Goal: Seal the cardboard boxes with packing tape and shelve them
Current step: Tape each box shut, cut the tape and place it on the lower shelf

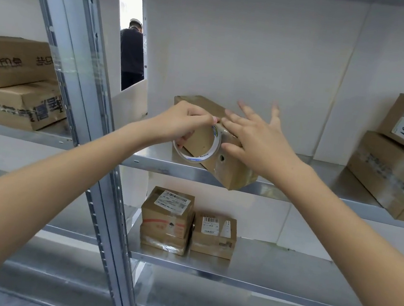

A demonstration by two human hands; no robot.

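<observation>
The small cardboard box (212, 139) you are sealing sits on the middle metal shelf (280, 188), turned at an angle so its near right corner pokes out past the shelf's front edge. It looks light and fairly stiff, yet its faces already carry glossy tape, so expect them to be slick under your fingers; press down on the top edge or brace the near face, and keep your weight off the overhanging corner, which could tip it forward. Your left hand (187, 121) holds the roll of clear packing tape (197, 144) against the box's near face, fingers curled round the roll's upper rim and the thumb seemingly inside the ring. Your right hand (253, 139) is spread nearly flat, fingers straight and fanned, lying over the box's top edge just right of the roll and gripping nothing; it appears to be smoothing the tape down. Both forearms reach forward and converge on the box. On the shelf below, well apart, stand labelled parcels (187, 222).
</observation>
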